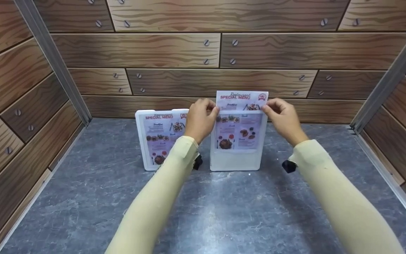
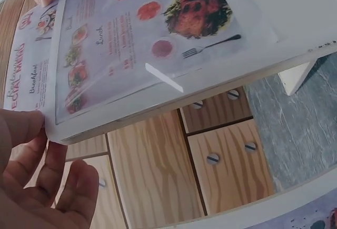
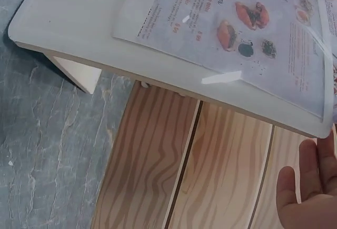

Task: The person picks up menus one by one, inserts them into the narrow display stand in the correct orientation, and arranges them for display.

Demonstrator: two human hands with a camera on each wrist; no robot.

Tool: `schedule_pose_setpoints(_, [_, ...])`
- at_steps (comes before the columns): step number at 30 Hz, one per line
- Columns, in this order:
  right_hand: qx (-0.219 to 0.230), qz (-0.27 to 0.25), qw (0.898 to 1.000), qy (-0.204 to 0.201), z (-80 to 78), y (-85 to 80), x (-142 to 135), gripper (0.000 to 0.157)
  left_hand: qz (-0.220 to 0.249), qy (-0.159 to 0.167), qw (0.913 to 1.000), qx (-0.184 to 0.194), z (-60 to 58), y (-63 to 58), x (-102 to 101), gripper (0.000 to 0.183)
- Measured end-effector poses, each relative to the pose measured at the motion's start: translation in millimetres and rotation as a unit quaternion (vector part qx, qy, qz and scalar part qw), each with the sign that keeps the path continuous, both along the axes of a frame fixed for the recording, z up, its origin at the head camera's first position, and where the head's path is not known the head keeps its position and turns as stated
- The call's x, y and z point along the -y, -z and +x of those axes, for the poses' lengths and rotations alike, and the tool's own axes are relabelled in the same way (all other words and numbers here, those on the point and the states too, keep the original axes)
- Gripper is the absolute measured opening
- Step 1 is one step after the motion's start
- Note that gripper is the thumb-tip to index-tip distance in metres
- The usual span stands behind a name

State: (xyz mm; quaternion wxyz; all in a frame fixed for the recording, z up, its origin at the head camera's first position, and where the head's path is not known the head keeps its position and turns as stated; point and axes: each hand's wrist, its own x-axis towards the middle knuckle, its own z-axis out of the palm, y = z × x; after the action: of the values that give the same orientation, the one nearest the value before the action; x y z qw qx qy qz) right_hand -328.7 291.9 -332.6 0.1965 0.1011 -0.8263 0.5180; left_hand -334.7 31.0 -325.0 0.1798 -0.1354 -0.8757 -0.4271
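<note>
A white upright menu holder (image 1: pixel 235 162) with a clear front stands on the tabletop. A printed menu sheet (image 1: pixel 236 100) is partly inside it, its top sticking out above the holder's upper edge. My left hand (image 1: pixel 200 119) pinches the sheet's left edge near the holder's top corner, and my right hand (image 1: pixel 284 118) pinches the right edge at the same height. Through the clear front, the sheet's lower edge (image 3: pixel 163 55) sits above the holder's bottom, leaving a bare white strip. Some fingers (image 2: pixel 79 187) of the left hand are loosely bent below the holder's corner.
Left of it stands a second white holder (image 1: pixel 141 144) with a similar menu (image 1: pixel 159 132) fully inside, partly covered by my left arm. The tabletop (image 1: pixel 93 197) is grey and marbled. Wood-patterned walls (image 1: pixel 174 83) enclose the back and sides, with metal posts (image 1: pixel 56 63) at the corners.
</note>
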Motion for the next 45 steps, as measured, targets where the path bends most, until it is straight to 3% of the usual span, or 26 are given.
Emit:
schedule_pose_setpoints(5, [0.002,0.008,1.000,-0.005,1.9,-5.1,0,0.026,0.026,0.003,0.9996,-0.013,-0.9,-3.4,-1,0.015])
schedule_pose_setpoints(12, [-0.008,-0.045,0.999,-0.020,4.4,-19.3,2,0.025,0.050,0.012,0.9982,-0.032,-0.2,-10.2,-2,0.015])
schedule_pose_setpoints(17, [-0.011,-0.052,0.998,-0.023,3.4,-18.3,2,0.018,0.068,0.014,0.9963,-0.051,0.8,-11.5,-2,0.017])
schedule_pose_setpoints(21, [-0.016,-0.029,0.999,-0.018,2.6,-14.6,2,0.022,0.071,0.010,0.9950,-0.070,0.4,-8.5,-2,0.015])
schedule_pose_setpoints(31, [0.004,0.003,1.000,0.004,-3.2,4.0,0,0.025,0.018,0.001,0.9998,-0.006,1.8,1.8,-1,0.016])
schedule_pose_setpoints(36, [0.009,0.004,1.000,0.001,-2.4,3.1,1,0.026,0.008,0.000,0.9999,0.015,3.2,0.9,-2,0.017])
schedule_pose_setpoints(45, [-0.001,-0.010,1.000,0.001,1.5,-10.8,2,0.025,0.038,0.009,0.9988,-0.030,0.7,-5.8,-5,0.014])
